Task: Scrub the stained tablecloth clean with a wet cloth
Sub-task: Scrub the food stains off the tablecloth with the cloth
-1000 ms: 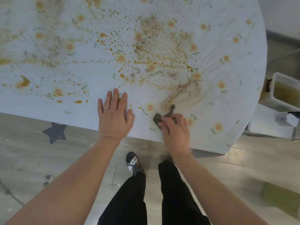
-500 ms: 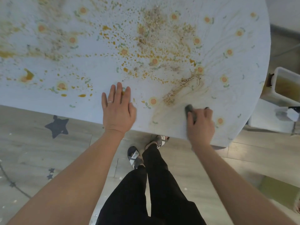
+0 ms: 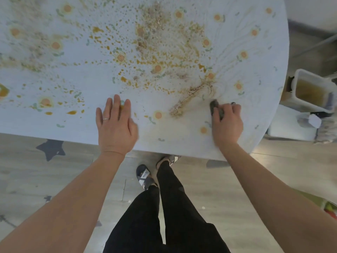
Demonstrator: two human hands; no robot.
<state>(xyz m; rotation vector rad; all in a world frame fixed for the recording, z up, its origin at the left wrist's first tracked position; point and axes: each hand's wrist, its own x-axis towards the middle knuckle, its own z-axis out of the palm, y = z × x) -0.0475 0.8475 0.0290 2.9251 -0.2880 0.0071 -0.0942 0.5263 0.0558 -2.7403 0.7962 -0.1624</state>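
The right hand [image 3: 227, 123] has its grip curled round a wadded dark grey wet cloth [image 3: 216, 109] and bears it down on the pale blue, flower-printed tablecloth [image 3: 73, 52] covering the round-ended bench. That spot is near the bench's near edge, toward its rounded right end.

What matters for the next stroke is the gritty brown streak of swept-up residue [image 3: 189, 99]. It lies just beside the wet cloth at about ten o'clock from it. Its long axis runs from eight o'clock to two o'clock, and its far end hooks round just past the cloth at twelve o'clock. I judge that a push toward ten o'clock would cross the streak, while a pull toward eight o'clock would follow it.

The left hand [image 3: 115, 125] lies flat with fingers straight, pressing the tablecloth well off at nine o'clock. It looks to be holding the fabric taut, and the right hand is plainly the nearer to the streak. The heavy orange spatter [image 3: 156, 57] across the middle of the tablecloth, toward eleven o'clock, looks unwiped, so I reckon most of the scrubbing is yet to do.
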